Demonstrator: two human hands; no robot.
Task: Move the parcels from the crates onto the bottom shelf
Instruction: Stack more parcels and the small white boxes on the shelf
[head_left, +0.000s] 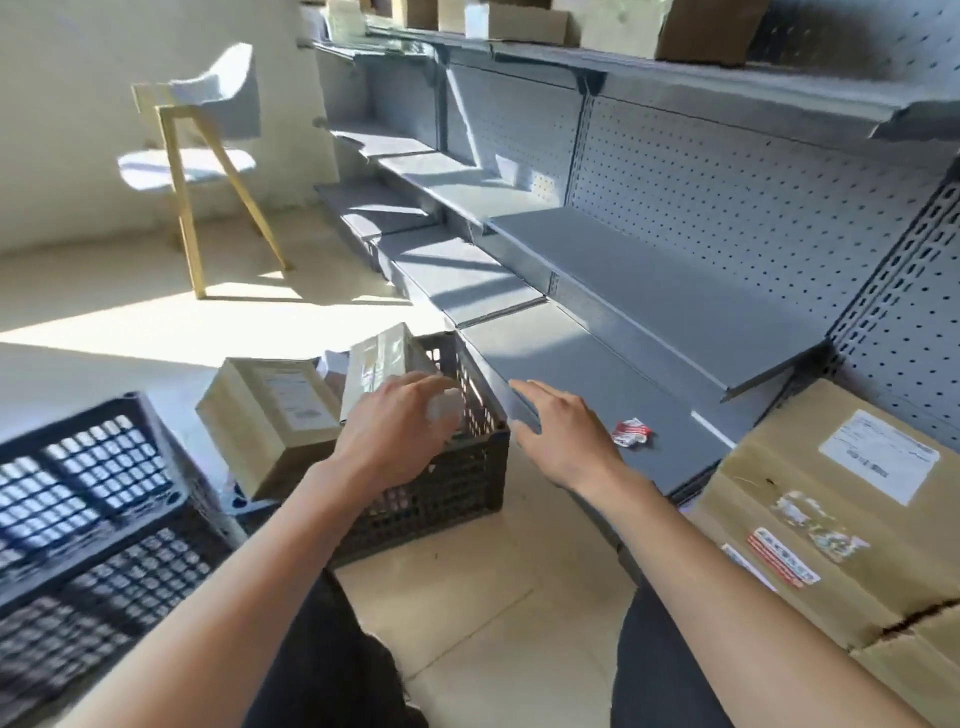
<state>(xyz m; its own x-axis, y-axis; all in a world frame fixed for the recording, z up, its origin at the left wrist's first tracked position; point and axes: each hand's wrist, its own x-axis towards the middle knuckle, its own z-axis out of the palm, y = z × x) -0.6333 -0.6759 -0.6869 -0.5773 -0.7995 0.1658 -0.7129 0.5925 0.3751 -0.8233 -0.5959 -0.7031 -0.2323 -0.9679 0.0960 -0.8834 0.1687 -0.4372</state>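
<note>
- The parcels are cardboard boxes: a labelled box (275, 415) leans at the 9 o'clock side of the black crate (441, 493), and a taped box (387, 358) is tilted up against its 11 o'clock corner.
- They are judged to be stiff and rather light; the tape may be slippery, so the boxes are best taken by two opposite side faces.
- The left hand (395, 426) is held over the crate with the fingers curled on something whitish; what it is cannot be told.
- The right hand (558, 431) is spread flat over the front edge of the bottom shelf (597, 374), and nothing is held.
- A large carton (831, 519) is seen on this shelf at 3 o'clock, with a crumpled wrapper (631, 432) beside.
- A second crate (88, 519) stands at 8 o'clock; its content is not visible.
</note>
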